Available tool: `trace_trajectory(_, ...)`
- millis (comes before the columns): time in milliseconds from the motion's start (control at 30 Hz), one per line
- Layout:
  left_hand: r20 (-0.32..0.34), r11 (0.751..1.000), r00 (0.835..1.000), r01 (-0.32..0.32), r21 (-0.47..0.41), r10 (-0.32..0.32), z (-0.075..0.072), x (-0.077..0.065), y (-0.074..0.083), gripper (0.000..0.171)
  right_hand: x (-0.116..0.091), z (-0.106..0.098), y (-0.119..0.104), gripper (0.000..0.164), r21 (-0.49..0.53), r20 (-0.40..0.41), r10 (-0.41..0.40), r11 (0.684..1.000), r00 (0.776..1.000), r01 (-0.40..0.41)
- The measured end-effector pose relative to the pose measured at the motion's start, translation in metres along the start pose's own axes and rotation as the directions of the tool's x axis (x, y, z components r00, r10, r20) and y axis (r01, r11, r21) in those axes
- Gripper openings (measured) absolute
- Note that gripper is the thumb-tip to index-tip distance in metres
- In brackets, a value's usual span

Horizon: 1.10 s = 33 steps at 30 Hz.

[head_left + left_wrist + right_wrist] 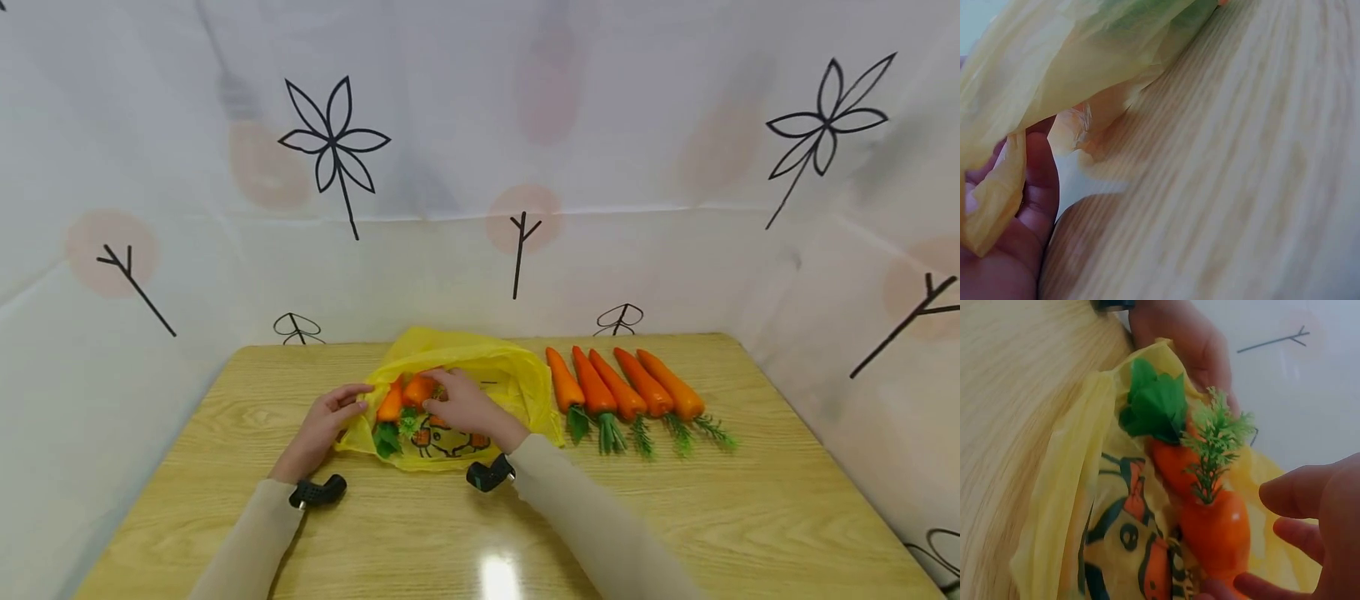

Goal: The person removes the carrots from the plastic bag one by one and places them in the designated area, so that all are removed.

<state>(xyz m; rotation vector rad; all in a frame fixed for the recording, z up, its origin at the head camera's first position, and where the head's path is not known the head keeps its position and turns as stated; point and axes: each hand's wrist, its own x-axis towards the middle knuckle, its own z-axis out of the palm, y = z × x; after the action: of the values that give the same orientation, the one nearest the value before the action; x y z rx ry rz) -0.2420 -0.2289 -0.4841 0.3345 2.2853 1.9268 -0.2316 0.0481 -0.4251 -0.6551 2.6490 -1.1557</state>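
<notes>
Yellow thin bag (427, 343) lay open on a wood-grain surface (420, 533), mouth twd the person, w/ two carrots (1217, 532) inside at its L end, green tops facing out. R hand (468, 406) reached into the mouth right by them, fingers spread apart. L hand (324, 422) was at the bag's L rim, fingers slightly bent; couldn't tell if it gripped. Five more carrots (617, 386) lay in a row just R of bag, tops twd the person.
</notes>
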Motion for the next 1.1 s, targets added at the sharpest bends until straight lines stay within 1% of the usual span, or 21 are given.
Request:
trace_trajectory(133, 0.005, 1.000, 1.000, 0.000, 0.009, 0.000, 0.000, 0.000, 0.000, 0.043, 0.008, 0.007, -0.002, 0.056, -0.040, 0.029, 0.093, 0.995, 0.995, -0.091)
trace_trajectory(233, 0.011, 1.000, 1.000, 0.007, 0.008, -0.007, -0.001, 0.001, 0.000, 0.042, 0.011, 0.009, -0.004, 0.060, -0.022, 0.062, 0.150, 0.989, 0.987, -0.149)
trace_trajectory(333, 0.012, 1.000, 1.000, 0.013, 0.001, -0.013, -0.002, 0.002, 0.001, 0.041, 0.014, 0.009, -0.006, 0.062, -0.033, 0.078, 0.176, 0.984, 0.981, -0.174)
trace_trajectory(500, 0.014, 1.000, 1.000, 0.016, -0.010, -0.016, -0.002, 0.001, 0.002, 0.040, 0.016, 0.011, -0.007, 0.059, -0.054, 0.075, 0.151, 0.988, 0.986, -0.147)
trace_trajectory(600, 0.014, 1.000, 1.000, 0.018, -0.007, -0.018, -0.002, 0.001, 0.002, 0.041, 0.016, 0.012, -0.005, 0.055, -0.023, 0.053, 0.143, 0.990, 0.988, -0.142)
trace_trajectory(733, 0.014, 1.000, 1.000, 0.010, -0.006, -0.010, -0.002, 0.000, 0.001, 0.042, 0.016, 0.015, 0.000, 0.047, 0.045, 0.013, 0.138, 0.989, 0.990, -0.139)
trace_trajectory(900, 0.010, 1.000, 1.000, 0.004, -0.004, -0.004, -0.001, 0.000, 0.001, 0.042, 0.013, 0.017, 0.005, 0.037, 0.067, -0.024, 0.112, 0.992, 0.993, -0.111)
trace_trajectory(1000, 0.010, 1.000, 1.000, 0.005, -0.004, -0.005, -0.001, 0.000, 0.002, 0.041, 0.011, 0.016, 0.005, 0.036, 0.085, -0.027, 0.114, 0.990, 0.993, -0.111)
trace_trajectory(1100, 0.021, 1.000, 1.000, 0.009, -0.002, -0.009, 0.001, -0.005, 0.015, 0.039, 0.008, 0.015, 0.004, 0.035, 0.102, -0.028, 0.104, 0.990, 0.994, -0.101)
